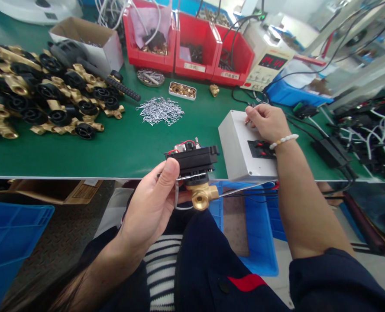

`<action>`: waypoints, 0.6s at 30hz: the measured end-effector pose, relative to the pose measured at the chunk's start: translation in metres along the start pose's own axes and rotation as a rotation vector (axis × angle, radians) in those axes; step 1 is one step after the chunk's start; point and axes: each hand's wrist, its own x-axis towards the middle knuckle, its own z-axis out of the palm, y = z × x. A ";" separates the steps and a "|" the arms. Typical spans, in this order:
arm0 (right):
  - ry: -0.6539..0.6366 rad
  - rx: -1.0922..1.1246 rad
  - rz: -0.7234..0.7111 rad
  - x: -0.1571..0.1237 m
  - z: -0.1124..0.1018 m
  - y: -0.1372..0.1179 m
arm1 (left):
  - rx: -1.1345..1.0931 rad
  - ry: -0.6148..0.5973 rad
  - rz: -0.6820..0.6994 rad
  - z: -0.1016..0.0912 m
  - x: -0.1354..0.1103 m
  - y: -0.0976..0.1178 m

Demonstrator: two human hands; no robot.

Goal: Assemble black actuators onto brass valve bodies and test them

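My left hand (155,203) is closed around a brass valve (201,196) with a black motor housing (194,159) on top; red and black wires stick out of it. I hold it just in front of the green bench edge. My right hand (267,122) rests on a white plastic box (236,145) with red rocker switches (260,148). Its fingers are curled, pinching something small at the box's top edge that I cannot make out. A bead bracelet sits on that wrist.
A heap of brass valves with black caps (46,97) fills the left of the green mat (121,143). Metal clips (160,110) lie mid-bench. Behind stand red bins (195,47), a cardboard box (88,41) and a power supply (270,60). Blue crates (10,234) sit below.
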 end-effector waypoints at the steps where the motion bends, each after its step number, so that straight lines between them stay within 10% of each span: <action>1: 0.000 0.000 0.001 0.000 0.000 0.000 | -0.002 -0.001 0.001 0.000 0.000 0.000; 18: 0.012 0.012 0.087 -0.005 -0.002 -0.021 | -0.292 0.110 -0.088 0.003 0.004 0.006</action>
